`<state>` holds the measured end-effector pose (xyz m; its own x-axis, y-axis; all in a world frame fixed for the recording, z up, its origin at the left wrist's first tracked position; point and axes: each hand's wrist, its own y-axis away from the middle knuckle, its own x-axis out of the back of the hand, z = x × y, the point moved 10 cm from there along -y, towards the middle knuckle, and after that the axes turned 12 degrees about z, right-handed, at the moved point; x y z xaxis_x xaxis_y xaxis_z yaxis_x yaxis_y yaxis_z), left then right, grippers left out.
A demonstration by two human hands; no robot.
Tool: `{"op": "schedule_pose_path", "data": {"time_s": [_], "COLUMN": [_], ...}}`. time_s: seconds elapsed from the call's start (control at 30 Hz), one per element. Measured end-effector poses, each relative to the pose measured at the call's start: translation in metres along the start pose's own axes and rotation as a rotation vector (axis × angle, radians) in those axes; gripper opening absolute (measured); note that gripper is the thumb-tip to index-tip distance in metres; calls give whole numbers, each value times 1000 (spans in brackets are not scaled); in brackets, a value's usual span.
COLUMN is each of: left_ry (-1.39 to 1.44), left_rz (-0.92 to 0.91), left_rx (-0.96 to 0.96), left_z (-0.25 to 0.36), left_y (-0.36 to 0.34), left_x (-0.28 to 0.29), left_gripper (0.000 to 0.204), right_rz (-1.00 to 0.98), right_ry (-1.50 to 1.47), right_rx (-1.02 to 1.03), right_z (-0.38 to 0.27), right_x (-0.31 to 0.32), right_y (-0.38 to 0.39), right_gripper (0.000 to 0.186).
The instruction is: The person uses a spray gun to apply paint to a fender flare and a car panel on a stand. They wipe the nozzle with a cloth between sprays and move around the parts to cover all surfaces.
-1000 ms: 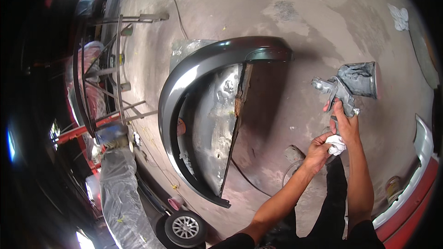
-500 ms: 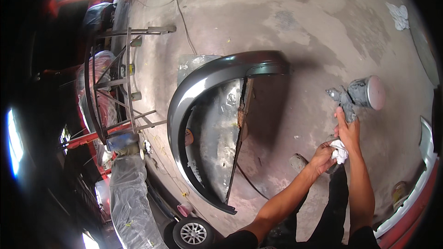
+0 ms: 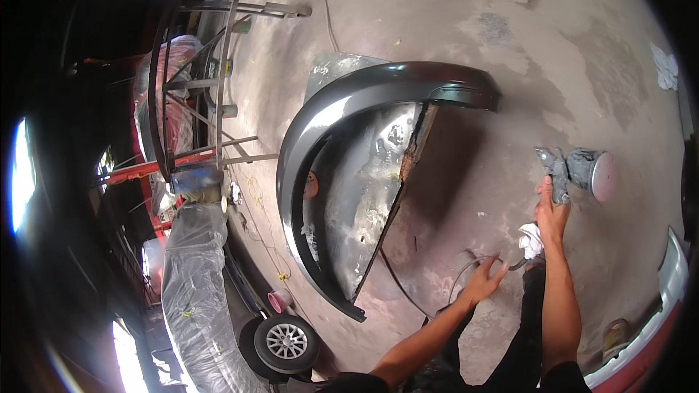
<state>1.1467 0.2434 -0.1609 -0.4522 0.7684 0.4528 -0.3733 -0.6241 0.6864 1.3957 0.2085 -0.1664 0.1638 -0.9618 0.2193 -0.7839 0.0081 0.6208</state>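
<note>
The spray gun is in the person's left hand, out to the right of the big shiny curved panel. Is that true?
Not quite: the head view shows the spray gun in the person's right hand. It is indeed out to the right of the big shiny curved panel.

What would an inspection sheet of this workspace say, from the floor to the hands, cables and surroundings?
Surface: grey floor, patchy and stained.
Work things: spray gun with grey-smeared cup; glossy dark wheel-arch trim; scuffed panel seen within its curve.
Clutter: white cloth at far right; pink pot beside a spoked wheel, lower left.
Left hand: fingers spread, close to a dark hose; contact unclear.
Right hand: fingers wrapped around the spray gun; second white cloth near its wrist.
Cables: thin grey cable on the floor, upper middle; dark cable near the panel's lower end.
Surroundings: metal frame and clear plastic sheeting at left; curved silver part at right.
</note>
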Motion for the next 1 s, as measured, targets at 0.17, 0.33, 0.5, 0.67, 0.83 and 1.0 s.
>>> {"op": "schedule_pose_path", "data": {"time_s": [0.17, 0.33, 0.5, 0.67, 0.83, 1.0], "left_ry": [-950, -790, -698, -683, -682, -725], "left_rz": [-102, -46, 9, 53, 138, 99], "left_rx": [152, 356, 437, 412, 344, 314], "left_z": [-182, -227, -228, -233, -219, -226], "left_y": [151, 195, 186, 190, 186, 178], "left_x": [66, 80, 97, 104, 118, 110], "left_gripper": [89, 81, 67, 63, 63, 65], "right_rz": [218, 183, -9, -526, -816, -465], "right_ry": [-39, -90, -247, -202, -85, -50], "right_rx": [-5, 0, 96, 175, 210, 238], "right_z": [22, -9, -34, -61, -106, -101], "right_x": [-2, -38, -112, -187, -206, -156], "right_y": [-9, 42, 106, 201, 228, 147], "right_gripper": [41, 41, 38, 36, 36, 37]}}
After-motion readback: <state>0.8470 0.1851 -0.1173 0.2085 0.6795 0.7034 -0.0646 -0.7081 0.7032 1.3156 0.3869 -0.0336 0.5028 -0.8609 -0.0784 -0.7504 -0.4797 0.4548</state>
